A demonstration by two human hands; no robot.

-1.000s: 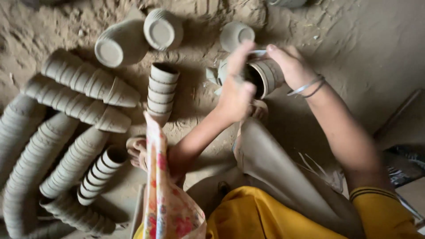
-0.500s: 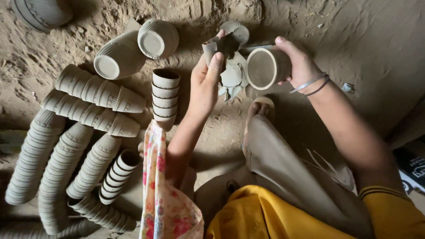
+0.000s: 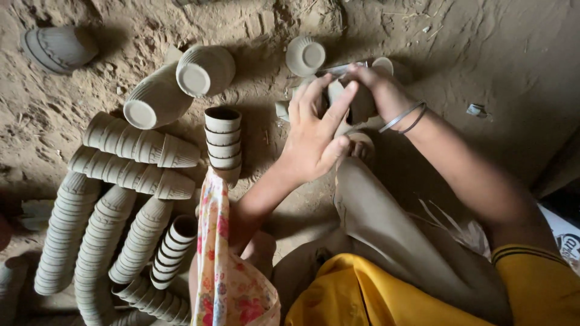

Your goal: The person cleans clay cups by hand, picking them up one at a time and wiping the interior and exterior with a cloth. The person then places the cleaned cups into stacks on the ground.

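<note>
Here both hands meet over the dirt floor [image 3: 495, 54]: the left hand [image 3: 314, 136] and right hand [image 3: 377, 90] clasp one grey clay cup [image 3: 356, 102] between curled fingers. Beside them stands an upright stack of nested cups [image 3: 222, 142], the top one hollow.

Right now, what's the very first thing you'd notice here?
The long rows of stacked grey clay cups lying on the dirt at the left. Then, top middle, the left hand and right hand close together around one clay cup, with a short upright stack of cups beside them.
</note>
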